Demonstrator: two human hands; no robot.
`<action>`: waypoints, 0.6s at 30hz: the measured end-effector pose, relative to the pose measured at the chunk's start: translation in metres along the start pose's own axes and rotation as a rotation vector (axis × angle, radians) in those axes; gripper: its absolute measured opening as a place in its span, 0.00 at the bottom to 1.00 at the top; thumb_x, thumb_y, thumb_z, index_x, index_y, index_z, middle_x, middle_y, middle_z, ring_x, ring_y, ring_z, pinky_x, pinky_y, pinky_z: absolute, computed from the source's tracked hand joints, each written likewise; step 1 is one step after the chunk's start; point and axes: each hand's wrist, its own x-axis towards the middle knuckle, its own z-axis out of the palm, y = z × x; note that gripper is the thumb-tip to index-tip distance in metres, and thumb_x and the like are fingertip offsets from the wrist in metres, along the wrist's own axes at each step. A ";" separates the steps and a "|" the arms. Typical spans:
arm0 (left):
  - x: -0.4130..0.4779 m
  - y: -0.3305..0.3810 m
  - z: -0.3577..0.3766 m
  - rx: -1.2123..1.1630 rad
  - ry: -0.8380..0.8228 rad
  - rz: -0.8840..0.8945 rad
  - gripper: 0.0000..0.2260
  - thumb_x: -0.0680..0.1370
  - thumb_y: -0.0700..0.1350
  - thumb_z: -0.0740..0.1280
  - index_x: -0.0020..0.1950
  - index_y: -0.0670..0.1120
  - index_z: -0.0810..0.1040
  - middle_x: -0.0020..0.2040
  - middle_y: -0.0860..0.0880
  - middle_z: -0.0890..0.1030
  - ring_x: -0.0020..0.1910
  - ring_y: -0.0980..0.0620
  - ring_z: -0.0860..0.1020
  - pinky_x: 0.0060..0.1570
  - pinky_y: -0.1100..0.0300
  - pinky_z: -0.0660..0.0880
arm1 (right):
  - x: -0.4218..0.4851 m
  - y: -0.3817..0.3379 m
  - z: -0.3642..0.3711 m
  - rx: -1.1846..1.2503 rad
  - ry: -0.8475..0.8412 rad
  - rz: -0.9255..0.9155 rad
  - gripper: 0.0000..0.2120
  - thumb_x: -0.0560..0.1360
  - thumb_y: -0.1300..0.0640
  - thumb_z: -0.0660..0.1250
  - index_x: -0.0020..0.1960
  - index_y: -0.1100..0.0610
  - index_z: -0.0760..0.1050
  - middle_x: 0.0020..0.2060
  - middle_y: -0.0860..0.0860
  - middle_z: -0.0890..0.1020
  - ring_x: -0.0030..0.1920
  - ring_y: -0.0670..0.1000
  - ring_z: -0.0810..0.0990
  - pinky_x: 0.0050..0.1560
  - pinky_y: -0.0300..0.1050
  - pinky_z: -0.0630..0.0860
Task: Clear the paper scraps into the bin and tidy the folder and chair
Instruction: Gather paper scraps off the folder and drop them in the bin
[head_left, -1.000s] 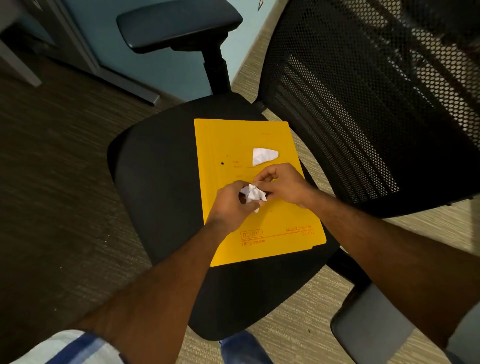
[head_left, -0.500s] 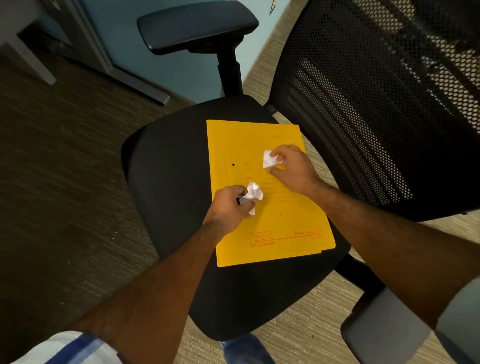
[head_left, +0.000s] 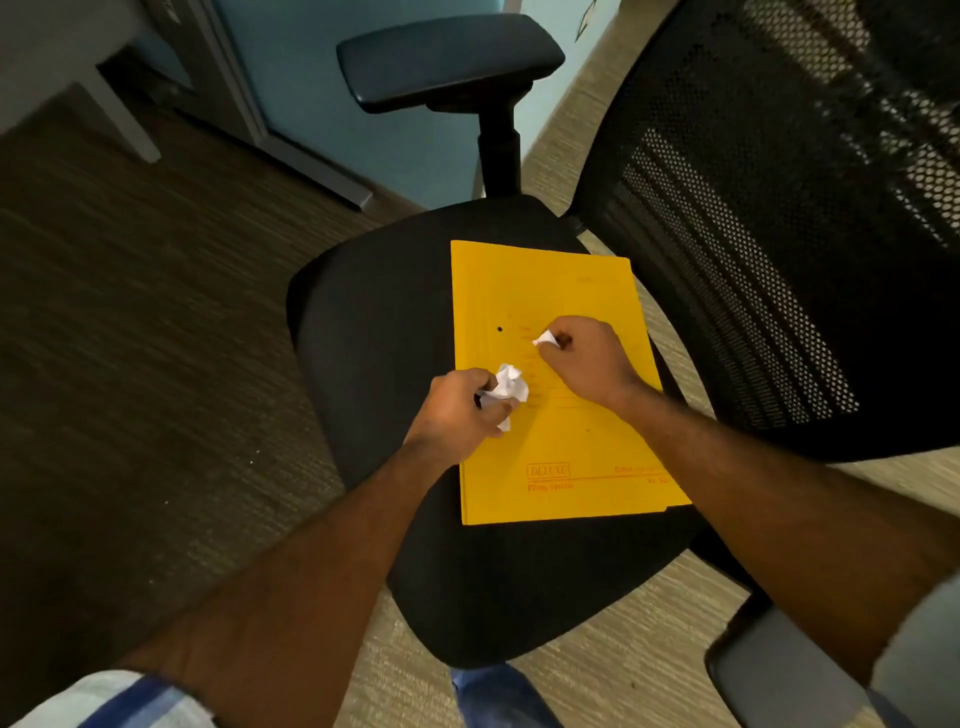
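head view: yellow folder (head_left: 561, 467) lies flat on black chair seat (head_left: 374, 322), toward the seat's 3 o'clock side. left hand (head_left: 457, 410), fingers curled, grips 1 crumpled paper wad (head_left: 506, 387) over the folder's 9 o'clock edge. right hand (head_left: 587, 358), at the wad's 2 o'clock, pinches 1 small white scrap (head_left: 545, 339), fingers curled.

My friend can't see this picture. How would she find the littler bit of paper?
Find the black office chair; a yellow folder lies flat on its seat. Over the folder, the right hand pinches the small scrap. Only a white tip shows, unlike the bigger crumpled wad in the left hand.
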 end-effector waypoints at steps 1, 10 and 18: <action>-0.003 0.000 -0.004 -0.004 0.010 -0.006 0.10 0.76 0.44 0.72 0.51 0.38 0.80 0.47 0.45 0.82 0.38 0.55 0.84 0.34 0.65 0.80 | -0.004 -0.009 0.004 0.135 0.000 0.056 0.11 0.75 0.54 0.67 0.42 0.62 0.79 0.37 0.56 0.80 0.37 0.52 0.76 0.39 0.48 0.72; -0.044 -0.015 -0.052 -0.005 0.098 -0.087 0.05 0.77 0.44 0.71 0.48 0.43 0.80 0.43 0.46 0.84 0.37 0.54 0.85 0.40 0.58 0.83 | -0.048 -0.094 0.057 0.686 -0.232 0.299 0.07 0.79 0.57 0.61 0.53 0.53 0.77 0.53 0.55 0.82 0.54 0.55 0.81 0.52 0.54 0.80; -0.111 -0.042 -0.109 0.035 0.229 -0.203 0.05 0.76 0.42 0.71 0.50 0.43 0.78 0.41 0.50 0.80 0.36 0.57 0.81 0.33 0.69 0.79 | -0.076 -0.164 0.116 0.555 -0.367 0.113 0.08 0.76 0.55 0.68 0.54 0.55 0.79 0.46 0.51 0.85 0.48 0.50 0.84 0.42 0.45 0.81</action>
